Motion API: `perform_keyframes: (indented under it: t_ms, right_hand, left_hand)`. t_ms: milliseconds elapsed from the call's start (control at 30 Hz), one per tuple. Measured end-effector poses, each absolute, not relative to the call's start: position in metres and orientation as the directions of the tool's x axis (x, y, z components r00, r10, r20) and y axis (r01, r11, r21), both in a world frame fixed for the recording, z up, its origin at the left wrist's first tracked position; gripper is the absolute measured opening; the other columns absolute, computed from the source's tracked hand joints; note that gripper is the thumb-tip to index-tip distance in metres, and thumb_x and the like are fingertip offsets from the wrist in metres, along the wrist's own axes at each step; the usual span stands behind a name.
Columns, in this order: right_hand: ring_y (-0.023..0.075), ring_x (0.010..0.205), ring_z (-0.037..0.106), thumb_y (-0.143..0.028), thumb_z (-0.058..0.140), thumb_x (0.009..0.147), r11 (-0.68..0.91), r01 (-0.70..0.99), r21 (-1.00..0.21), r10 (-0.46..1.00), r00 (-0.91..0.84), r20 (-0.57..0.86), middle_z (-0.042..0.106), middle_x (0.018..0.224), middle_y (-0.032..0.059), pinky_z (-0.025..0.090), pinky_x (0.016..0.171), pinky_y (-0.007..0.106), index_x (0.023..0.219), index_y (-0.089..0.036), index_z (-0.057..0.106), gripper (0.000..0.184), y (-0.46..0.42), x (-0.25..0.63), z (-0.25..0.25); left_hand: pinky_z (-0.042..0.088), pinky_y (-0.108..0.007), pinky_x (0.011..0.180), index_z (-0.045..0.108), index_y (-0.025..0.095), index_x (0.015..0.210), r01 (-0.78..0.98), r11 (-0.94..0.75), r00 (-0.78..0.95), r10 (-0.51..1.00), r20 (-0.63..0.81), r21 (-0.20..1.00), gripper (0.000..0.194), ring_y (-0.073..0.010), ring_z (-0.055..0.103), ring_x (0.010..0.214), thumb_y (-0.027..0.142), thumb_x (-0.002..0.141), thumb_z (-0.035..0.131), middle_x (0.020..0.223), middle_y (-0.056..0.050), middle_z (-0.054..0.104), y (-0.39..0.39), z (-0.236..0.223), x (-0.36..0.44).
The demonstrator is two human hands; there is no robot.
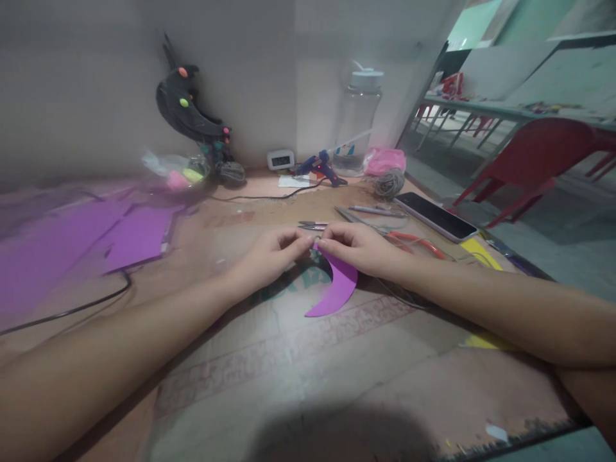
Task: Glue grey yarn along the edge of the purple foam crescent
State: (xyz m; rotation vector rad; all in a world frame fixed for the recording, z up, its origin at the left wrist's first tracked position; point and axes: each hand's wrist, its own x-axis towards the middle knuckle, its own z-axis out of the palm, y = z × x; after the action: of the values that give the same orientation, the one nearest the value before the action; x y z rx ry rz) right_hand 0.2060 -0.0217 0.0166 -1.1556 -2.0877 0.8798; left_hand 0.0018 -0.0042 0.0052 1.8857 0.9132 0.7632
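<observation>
Pinching the narrow upper tip of a purple crescent (pixel 344 282) between the fingers (pixel 331 240) of the right hand (pixel 366 247), pressing thumb and forefinger together. Clamping that same tip from the other side with the fingers of the left hand (pixel 267 258). Holding the crescent between both hands over the table (pixel 269 385), curving its body out below the right hand and pointing its free end toward the near side. Having small snips (pixel 314 226) lying just beyond the fingertips, and orange-handled scissors (pixel 421 242) lying partly behind the right hand, near a pen (pixel 373 210). Having a phone (pixel 437 216) lying farther right, near a ball of grey yarn (pixel 389 184) and a pink bundle (pixel 385 160). Facing a blue glue gun (pixel 321 169), a digital clock (pixel 280 160) and a clear bottle (pixel 359 122) toward the back. Having purple sheets (pixel 142 239) spreading on the left, near a black cable (pixel 91 303). Facing a black crescent with coloured dots (pixel 180 106) standing up against the wall (pixel 255 70). Having a red chair (pixel 543 154) standing beyond the table on the right.
</observation>
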Motion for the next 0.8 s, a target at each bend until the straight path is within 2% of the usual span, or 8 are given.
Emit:
perform_keyframes:
  t_ms: [100, 267, 633, 800]
  right_hand:
    - [0.0110, 0.059, 0.041, -0.040, 0.051, 0.089, 0.383, 0.490, -0.783, 0.884, -0.440, 0.158, 0.046, 0.064, -0.0027, 0.033, 0.055, 0.025, 0.073, -0.018, 0.051, 0.027, -0.0214, 0.2066, 0.0161]
    - [0.0108, 0.059, 0.040, -0.038, 0.051, 0.089, 0.395, 0.500, -0.771, 0.883, -0.439, 0.167, 0.046, 0.063, -0.0027, 0.033, 0.055, 0.025, 0.072, -0.018, 0.051, 0.026, -0.0215, 0.2067, 0.0175]
    - [0.0124, 0.065, 0.048, -0.037, 0.053, 0.089, 0.460, 0.535, -0.708, 0.858, -0.473, 0.200, 0.053, 0.068, -0.0001, 0.037, 0.062, 0.027, 0.072, -0.018, 0.054, 0.026, -0.0238, 0.2051, 0.0197]
    - [0.0121, 0.063, 0.047, -0.038, 0.052, 0.090, 0.443, 0.543, -0.713, 0.867, -0.463, 0.186, 0.053, 0.068, -0.0003, 0.036, 0.060, 0.026, 0.073, -0.018, 0.055, 0.027, -0.0234, 0.2065, 0.0191]
  left_hand:
    - [0.044, -0.026, 0.064, 0.066, 0.017, 0.080, 0.276, -0.325, 0.525, 0.839, 0.142, 0.904, 0.035, -0.0138, 0.056, 0.068, 0.047, 0.092, 0.051, 0.072, -0.002, 0.063, -0.0036, 0.0057, 0.0024]
    - [0.047, -0.028, 0.070, 0.066, 0.017, 0.091, 0.237, -0.281, 0.534, 0.838, 0.117, 0.930, 0.028, -0.0142, 0.059, 0.073, 0.044, 0.085, 0.063, 0.084, -0.004, 0.067, -0.0011, 0.0023, 0.0020]
    - [0.046, -0.028, 0.068, 0.063, 0.017, 0.084, 0.283, -0.299, 0.550, 0.829, 0.101, 0.911, 0.020, -0.0141, 0.058, 0.071, 0.036, 0.086, 0.060, 0.079, -0.003, 0.065, -0.0042, 0.0039, 0.0016]
    - [0.046, -0.028, 0.069, 0.064, 0.016, 0.088, 0.263, -0.318, 0.556, 0.822, 0.126, 0.911, 0.025, -0.0152, 0.059, 0.074, 0.041, 0.088, 0.059, 0.081, -0.004, 0.065, -0.0028, 0.0022, 0.0018]
